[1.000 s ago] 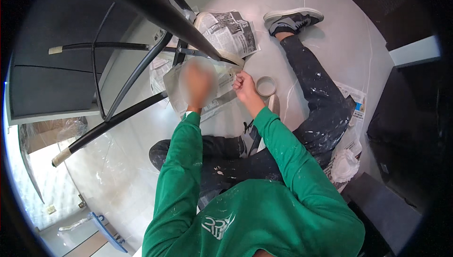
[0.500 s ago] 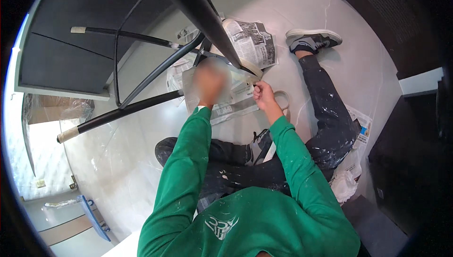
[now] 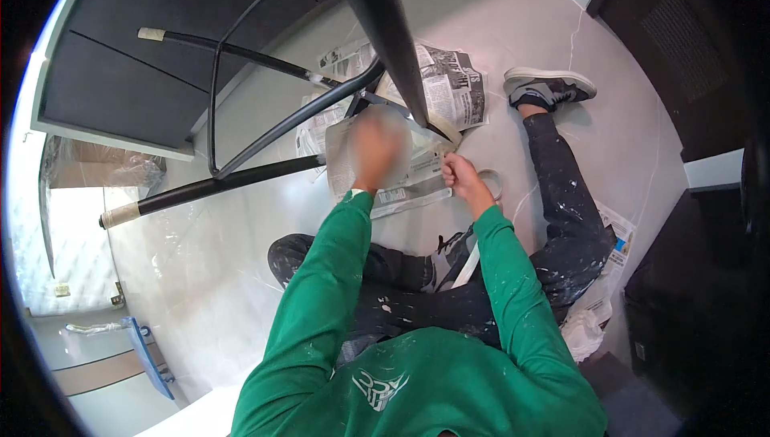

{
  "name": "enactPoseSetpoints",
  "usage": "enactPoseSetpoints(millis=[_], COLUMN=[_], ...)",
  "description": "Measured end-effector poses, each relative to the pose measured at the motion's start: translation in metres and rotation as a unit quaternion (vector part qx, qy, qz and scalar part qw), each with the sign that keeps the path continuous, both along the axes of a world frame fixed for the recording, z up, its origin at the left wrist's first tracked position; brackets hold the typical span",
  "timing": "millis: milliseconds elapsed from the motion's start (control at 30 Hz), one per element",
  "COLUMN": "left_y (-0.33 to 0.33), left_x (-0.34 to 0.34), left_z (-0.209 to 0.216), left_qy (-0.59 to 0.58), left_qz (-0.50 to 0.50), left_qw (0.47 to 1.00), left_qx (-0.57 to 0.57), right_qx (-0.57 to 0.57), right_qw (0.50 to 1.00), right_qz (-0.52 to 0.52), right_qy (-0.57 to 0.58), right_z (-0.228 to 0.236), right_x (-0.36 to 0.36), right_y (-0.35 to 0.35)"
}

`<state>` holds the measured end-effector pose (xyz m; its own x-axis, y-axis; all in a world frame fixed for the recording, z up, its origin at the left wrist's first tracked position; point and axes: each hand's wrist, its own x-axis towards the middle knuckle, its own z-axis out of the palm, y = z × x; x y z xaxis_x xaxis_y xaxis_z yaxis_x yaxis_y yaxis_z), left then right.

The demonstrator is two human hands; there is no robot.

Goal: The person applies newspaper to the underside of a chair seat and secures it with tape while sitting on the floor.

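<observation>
Two chair legs (image 3: 128,214) show taped tips. Left hand (image 3: 375,148), blurred, grip indeterminate, meets the third leg (image 3: 393,44); right hand (image 3: 460,176) pinches masking tape (image 3: 446,127), wrapping unfinished.

place: home room under repainting | evidence: pale marble-look floor (image 3: 241,277), spread newspaper (image 3: 453,84), paint-spattered trousers (image 3: 569,220), dark cabinets (image 3: 120,76)

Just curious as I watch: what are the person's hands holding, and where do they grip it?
Right hand pinches tape at the masked foot of the black chair leg. Left hand is blurred; its hold cannot be told.
</observation>
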<state>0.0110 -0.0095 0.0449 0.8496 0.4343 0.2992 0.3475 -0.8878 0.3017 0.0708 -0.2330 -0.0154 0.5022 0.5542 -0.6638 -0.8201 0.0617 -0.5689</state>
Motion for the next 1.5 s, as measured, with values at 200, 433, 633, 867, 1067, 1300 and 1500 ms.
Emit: enactPoseSetpoints(millis=[200, 433, 633, 867, 1067, 1300, 1500], left_y=[0.023, 0.025, -0.052, -0.097, -0.069, -0.067, -0.079], left_x=[0.016, -0.032, -0.125, -0.163, -0.159, -0.182, -0.194], left_z=[0.005, -0.002, -0.003, 0.006, 0.059, 0.069, 0.057], left_qy=[0.036, -0.146, -0.123, -0.096, -0.100, -0.148, -0.188], left_qz=[0.021, -0.046, -0.062, -0.022, -0.073, -0.052, 0.005], left_qw=[0.999, 0.985, 0.964, 0.789, 0.607, 0.643, 0.730], left_qx=[-0.018, -0.085, -0.227, -0.607, -0.785, -0.749, -0.657], right_qx=[-0.245, -0.392, -0.513, -0.276, -0.135, -0.140, -0.217], right_qw=[0.928, 0.722, 0.536, 0.779, 0.804, 0.730, 0.725], right_qz=[0.184, 0.162, 0.310, 0.249, 0.267, 0.273, 0.287], right_qy=[-0.214, -0.547, -0.595, -0.505, -0.514, -0.610, -0.587], right_z=[0.043, 0.087, 0.048, 0.108, 0.192, 0.189, 0.206], right_x=[0.028, -0.016, -0.042, -0.071, -0.132, -0.155, -0.171], right_y=[-0.013, -0.062, -0.090, -0.048, -0.024, -0.021, -0.010])
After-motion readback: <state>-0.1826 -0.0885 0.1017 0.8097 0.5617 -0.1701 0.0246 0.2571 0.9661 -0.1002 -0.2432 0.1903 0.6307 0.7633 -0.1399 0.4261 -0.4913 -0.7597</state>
